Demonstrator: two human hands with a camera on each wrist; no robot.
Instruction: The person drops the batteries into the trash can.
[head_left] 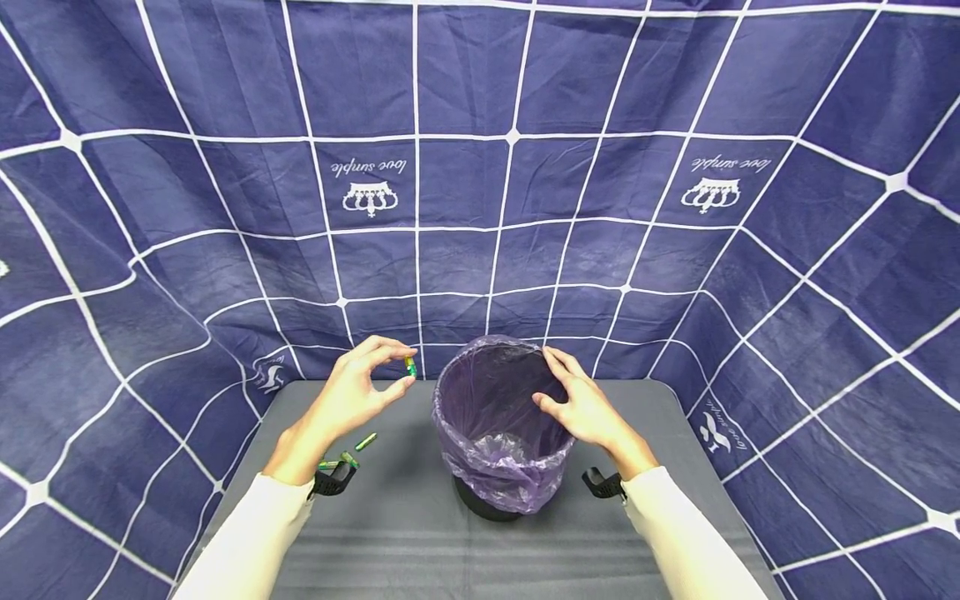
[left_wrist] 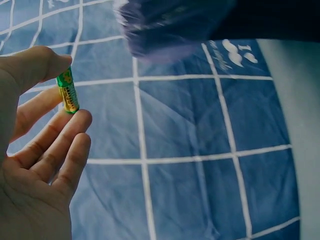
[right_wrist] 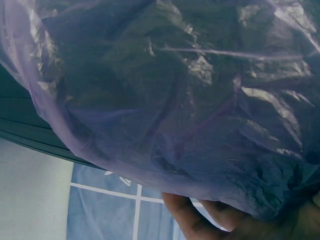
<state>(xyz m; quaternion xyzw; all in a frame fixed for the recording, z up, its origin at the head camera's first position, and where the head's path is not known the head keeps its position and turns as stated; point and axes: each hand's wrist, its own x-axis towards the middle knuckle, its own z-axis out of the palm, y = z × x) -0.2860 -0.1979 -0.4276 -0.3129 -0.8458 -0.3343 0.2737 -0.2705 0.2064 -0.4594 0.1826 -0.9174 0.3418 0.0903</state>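
In the head view my left hand (head_left: 358, 385) is raised left of the trash bin, above the grey table. It pinches a small green and gold battery (left_wrist: 68, 91) on end between thumb and fingertips, as the left wrist view shows. The dark trash bin (head_left: 480, 502) stands upright, lined with a translucent purple bag (head_left: 502, 483) folded over its rim. On the bin's right rim, my right hand (head_left: 588, 408) holds the edge, fingers along the outside and thumb over the opening. Part of that hand is hidden behind the bag (right_wrist: 150, 125) in the right wrist view.
Several more batteries (head_left: 366, 442) lie on the grey table (head_left: 390, 533) near my left wrist, partly covered by its black strap (head_left: 335, 479). Blue cloth with white grid lines (head_left: 457, 183) hangs behind the table and along both sides.
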